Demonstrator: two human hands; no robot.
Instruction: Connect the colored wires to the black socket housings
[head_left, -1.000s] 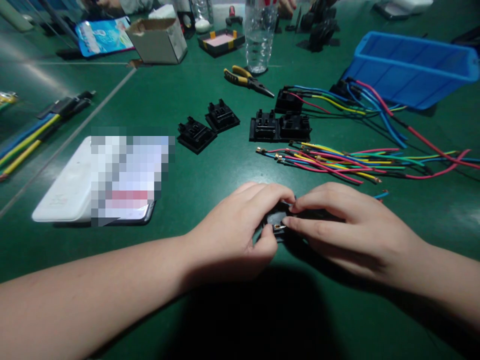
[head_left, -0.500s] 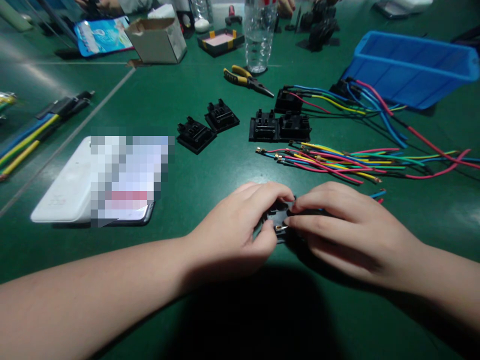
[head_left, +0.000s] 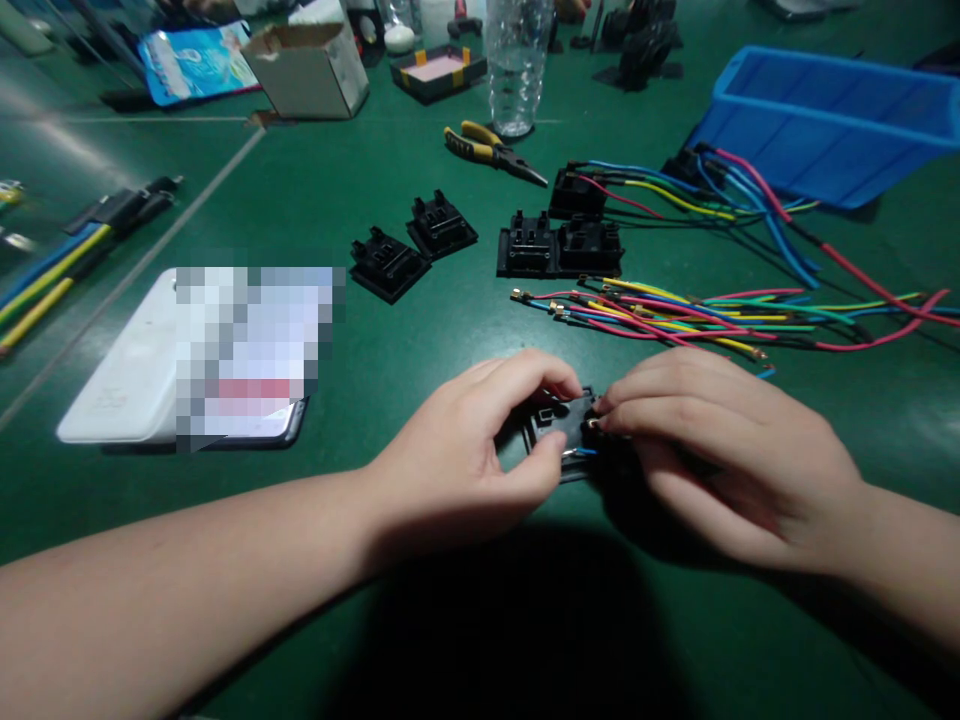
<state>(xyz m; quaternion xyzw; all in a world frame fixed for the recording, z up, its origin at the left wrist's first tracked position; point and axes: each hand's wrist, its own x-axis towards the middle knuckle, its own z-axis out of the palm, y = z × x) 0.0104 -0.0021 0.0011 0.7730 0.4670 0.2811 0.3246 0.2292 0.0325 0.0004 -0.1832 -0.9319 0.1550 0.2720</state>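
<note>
My left hand grips a black plastic socket housing on the table, fingers at its far edge and thumb on its near side. A short piece of blue wire shows beside that thumb, lying across the housing. Over the housing's right side, my right hand is closed in a pinch. A small brass-coloured terminal shows at its fingertips, seemingly on a wire; my fingers hide most of it. A bundle of coloured wires with metal terminals lies just beyond both hands.
Several more black housings sit farther back, some wired. Yellow-handled pliers, a water bottle and a blue bin stand behind them. Two phones lie at left, near thick cables. An open cardboard box is at the back.
My right fingertips have shifted slightly right across the housing. My left hand's grip looks wider, and more of the housing and the blue wire now show.
</note>
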